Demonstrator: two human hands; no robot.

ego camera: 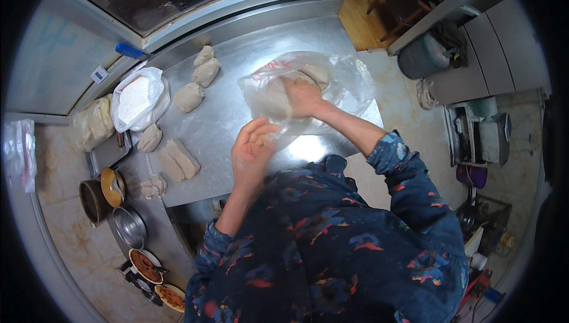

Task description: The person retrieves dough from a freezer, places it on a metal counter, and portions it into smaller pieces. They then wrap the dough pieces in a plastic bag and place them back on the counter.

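A clear plastic bag [355, 78] with red printing lies on the steel worktop [222, 114] and holds pale dough [315, 75]. My right hand [304, 96] reaches inside the bag and touches the dough; its fingertips are hidden among dough and plastic. At the bag's near left edge, my left hand [253, 145] has its fingers curled on the plastic, slightly blurred. To the left lie separate dough pieces: a round lump [188, 97], two touching lumps [206, 72] farther back, and a creased slab [178, 160] nearer me.
An open bag of white flour [134, 96] stands at the left, beside a wrapped bag [95, 120] and a metal tray [109, 154]. A blue-handled tool [129, 51] rests by the window frame. Bowls, including a steel bowl [129, 227], line the lower left. A gas cylinder [422, 56] stands right.
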